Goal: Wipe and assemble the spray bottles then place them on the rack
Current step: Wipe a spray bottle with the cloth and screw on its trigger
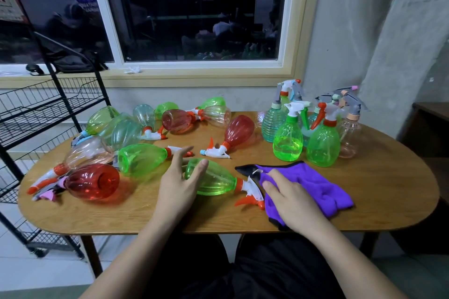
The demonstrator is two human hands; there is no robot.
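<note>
We see a table [364, 204] of wood, its grain showing under a smooth, faintly shiny finish. The green bottle [215, 182] lying nearest us is translucent, glossy, ribbed plastic; its trigger head [250, 188] is smooth opaque plastic. The purple cloth [315, 184] looks soft, fuzzy and matt. The rack [43, 102] is thin wire and tube, metal as far as we can tell, coated black with a dull sheen

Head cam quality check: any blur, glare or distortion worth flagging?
Head view: wide-angle bowing bends the window frame and rack; the dark glass mirrors ceiling lights; the left hand is slightly motion-smeared; a small glare patch sits on the table at its far edge.
</note>
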